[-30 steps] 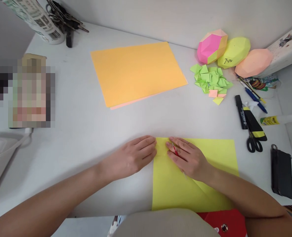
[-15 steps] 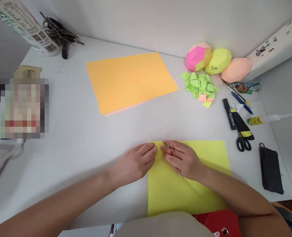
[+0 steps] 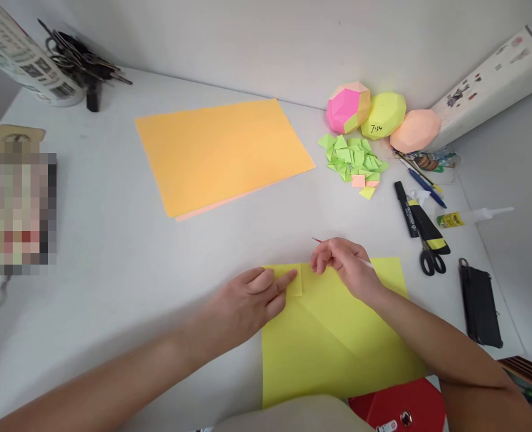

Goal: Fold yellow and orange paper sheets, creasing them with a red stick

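Note:
A large yellow sheet (image 3: 328,354) lies on the white table at the front edge. On its upper left part is a small yellow square piece (image 3: 295,285), pressed down by the outstretched index finger of my left hand (image 3: 261,300). My left hand rests across the sheet's left edge with fingers apart. Just right of the square, my right hand (image 3: 344,261) is raised over the sheet's top edge, its fingers curled around a thin pen (image 3: 316,240) with a red part near the tip.
Orange sheets (image 3: 225,156) lie farther back. Green folded pieces (image 3: 353,157) sit before three paper polyhedra (image 3: 382,116). On the right are a marker (image 3: 405,209), scissors (image 3: 432,261), a glue bottle (image 3: 452,219) and a black case (image 3: 480,306). A red pouch (image 3: 400,405) is at the front.
My right hand has lifted off the small square and turned, with the pen now pointing up-left. My left index finger has stretched onto the square. The whole view has shifted slightly.

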### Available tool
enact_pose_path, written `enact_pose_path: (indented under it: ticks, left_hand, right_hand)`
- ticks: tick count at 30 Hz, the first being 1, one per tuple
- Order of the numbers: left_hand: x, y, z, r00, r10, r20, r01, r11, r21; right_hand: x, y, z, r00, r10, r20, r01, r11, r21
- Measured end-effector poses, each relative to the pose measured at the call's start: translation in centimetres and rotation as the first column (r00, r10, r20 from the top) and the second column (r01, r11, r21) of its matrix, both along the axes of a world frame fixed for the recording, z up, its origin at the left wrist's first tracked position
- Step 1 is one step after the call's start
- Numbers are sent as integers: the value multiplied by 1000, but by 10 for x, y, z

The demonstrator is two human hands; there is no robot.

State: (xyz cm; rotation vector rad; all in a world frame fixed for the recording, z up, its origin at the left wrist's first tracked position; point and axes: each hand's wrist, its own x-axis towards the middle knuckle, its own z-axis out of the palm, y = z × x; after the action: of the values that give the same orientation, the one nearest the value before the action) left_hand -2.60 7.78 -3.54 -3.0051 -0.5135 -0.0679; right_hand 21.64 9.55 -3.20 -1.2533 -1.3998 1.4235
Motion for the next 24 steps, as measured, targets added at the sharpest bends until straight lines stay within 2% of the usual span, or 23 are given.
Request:
enact_pose_path:
  ticks: [2,7,11,13,20,24]
  left_hand:
    - [2,-2,-1,999,15,-36,-15,1000,7]
    - [6,-7,2,993,60,-105,-59,998,7]
    - [7,-7,6,982,69,-174,-67,998,21]
    - [7,-8,5,981,70,-180,-68,998,17]
    - [7,-9,3,985,88,-151,-92,995,-23]
    - [7,-9,1,989,93,-119,-96,995,-18]
  right_hand:
    - [-3,2,-1,1000,-1,6,2,999,-36]
    - [-9,0,0,995,65,75,-70,996,56]
    - [-6,0,5,977,156,143,-157,988,-5]
    - [-5,0,4,974,145,173,-145,989,-14]
    - [-10,-4,-7,965,58,254,-81,993,81]
    - [-11,-5,-8,958,62,279,-94,990,103]
